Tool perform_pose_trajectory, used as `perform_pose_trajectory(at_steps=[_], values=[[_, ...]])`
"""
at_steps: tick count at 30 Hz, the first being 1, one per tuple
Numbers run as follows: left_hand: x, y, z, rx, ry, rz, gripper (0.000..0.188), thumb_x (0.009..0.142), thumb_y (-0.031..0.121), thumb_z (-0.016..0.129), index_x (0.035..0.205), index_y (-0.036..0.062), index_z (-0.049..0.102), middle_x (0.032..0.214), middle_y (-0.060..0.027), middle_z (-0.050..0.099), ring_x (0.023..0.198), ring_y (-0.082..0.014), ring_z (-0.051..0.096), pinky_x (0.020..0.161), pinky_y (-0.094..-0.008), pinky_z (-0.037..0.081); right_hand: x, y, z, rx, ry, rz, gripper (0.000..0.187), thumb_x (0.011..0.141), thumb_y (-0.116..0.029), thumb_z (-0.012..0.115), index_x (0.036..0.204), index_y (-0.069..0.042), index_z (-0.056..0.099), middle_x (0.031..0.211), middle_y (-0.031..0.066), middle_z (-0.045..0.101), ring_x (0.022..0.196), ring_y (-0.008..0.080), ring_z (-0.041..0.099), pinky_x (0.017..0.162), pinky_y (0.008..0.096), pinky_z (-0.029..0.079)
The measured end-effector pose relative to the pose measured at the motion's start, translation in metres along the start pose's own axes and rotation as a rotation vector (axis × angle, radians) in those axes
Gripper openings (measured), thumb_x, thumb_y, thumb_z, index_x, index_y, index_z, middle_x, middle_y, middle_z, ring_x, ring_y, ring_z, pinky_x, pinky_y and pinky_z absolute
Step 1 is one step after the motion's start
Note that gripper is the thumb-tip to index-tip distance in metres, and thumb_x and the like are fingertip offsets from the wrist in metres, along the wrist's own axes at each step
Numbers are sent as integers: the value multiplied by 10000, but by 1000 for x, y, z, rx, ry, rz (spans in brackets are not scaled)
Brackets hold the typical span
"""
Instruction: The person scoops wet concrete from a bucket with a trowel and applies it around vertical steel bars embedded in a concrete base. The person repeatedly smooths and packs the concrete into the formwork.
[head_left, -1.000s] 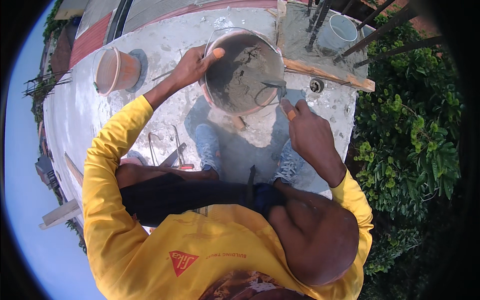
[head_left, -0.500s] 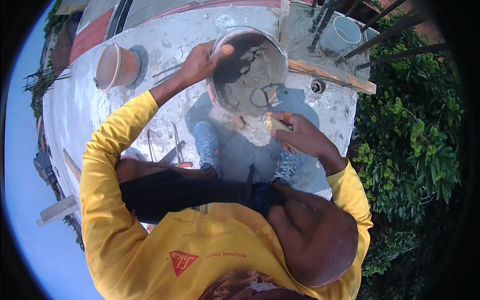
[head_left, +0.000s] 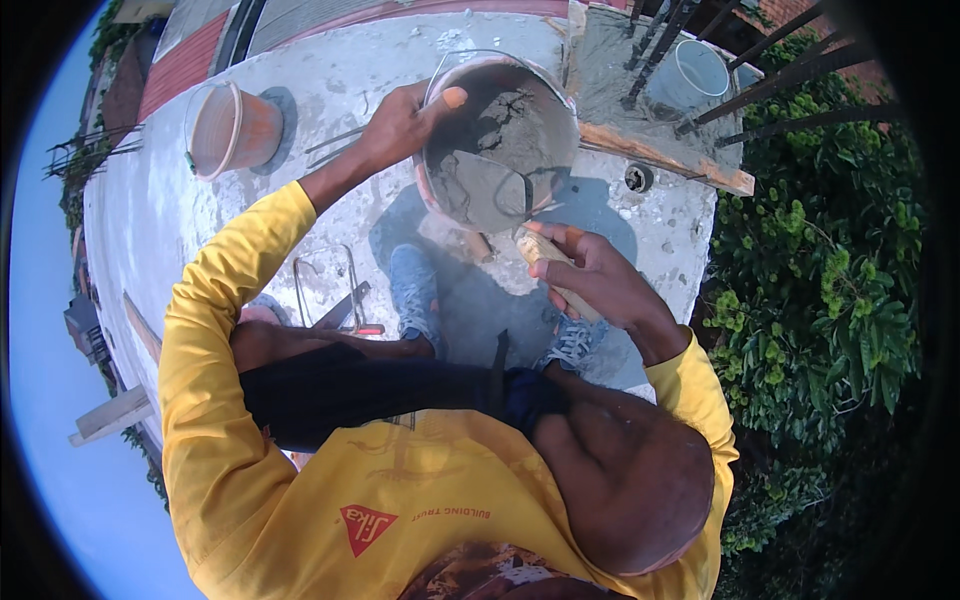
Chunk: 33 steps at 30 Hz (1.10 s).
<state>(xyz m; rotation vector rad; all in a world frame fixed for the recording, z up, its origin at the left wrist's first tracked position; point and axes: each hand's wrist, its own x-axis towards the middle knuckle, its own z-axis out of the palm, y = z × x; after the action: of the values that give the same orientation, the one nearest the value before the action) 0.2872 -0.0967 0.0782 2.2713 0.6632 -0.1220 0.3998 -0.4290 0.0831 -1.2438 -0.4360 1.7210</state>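
Note:
My left hand point(head_left: 405, 125) is closed on the near-left rim of a bucket point(head_left: 452, 88), thumb over the edge. The bucket leans toward me, and grey wet mortar point(head_left: 515, 118) coats its inside. My right hand point(head_left: 605, 275) wraps round the pale wooden handle of a trowel point(head_left: 487, 190). The trowel's grey blade, smeared with mortar, lies inside the bucket near its lower side. Under the bucket's near edge a small brown piece point(head_left: 480, 245) shows, partly hidden.
An orange bucket point(head_left: 255, 135) stands at the left on the concrete slab point(head_left: 330, 90). By my left shoe lies a hacksaw point(head_left: 352, 290). Steel rebars point(head_left: 660, 45) and a pale bucket point(head_left: 688, 75) are at the far right, behind a wooden plank point(head_left: 665, 160). Foliage point(head_left: 820, 270) borders the slab's right edge.
My right hand has shifted slightly left, and the trowel blade sits further up and left in the bucket, showing more of its face. My left hand keeps its hold on the rim.

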Motion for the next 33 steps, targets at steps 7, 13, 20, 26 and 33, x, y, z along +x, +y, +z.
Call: perform_pose_trajectory(at_steps=[7,13,20,26,33], values=[[2,-17,-11,-158,-7,-133,680,1095,617,469,1290,0,678,973,-100,735,847,-162,690,725,-347,576,16,39,-18,702,-152,-149,607,1055,-185,646,1596,-61,402,1138,153,654,681,127,609,489,233,490],[6,-50,-22,-255,26,-182,782,1041,737,456,1087,-8,687,796,-45,635,634,-114,600,501,-268,452,6,60,-31,564,-68,-195,639,1052,-181,658,1613,-58,378,1163,130,656,696,111,599,503,229,486],[23,-108,-35,-378,29,-231,643,1070,642,519,970,26,674,764,18,596,605,-74,493,530,-269,392,-69,105,-29,780,-64,-279,670,1041,-191,676,1620,-46,372,1152,109,652,671,105,563,509,229,465],[32,-135,-33,-392,69,-227,647,1074,625,527,1042,-4,671,843,8,631,679,-80,524,567,-273,424,-171,133,-41,939,302,-508,632,1022,-145,667,1601,-74,421,1159,187,628,646,138,567,471,245,464],[32,-141,-39,-319,26,-186,649,1076,620,528,1059,-13,672,888,-4,654,754,-92,562,648,-269,463,-178,84,-138,664,776,-712,578,1028,-154,679,1553,-50,460,1108,137,675,652,108,580,469,221,475]])
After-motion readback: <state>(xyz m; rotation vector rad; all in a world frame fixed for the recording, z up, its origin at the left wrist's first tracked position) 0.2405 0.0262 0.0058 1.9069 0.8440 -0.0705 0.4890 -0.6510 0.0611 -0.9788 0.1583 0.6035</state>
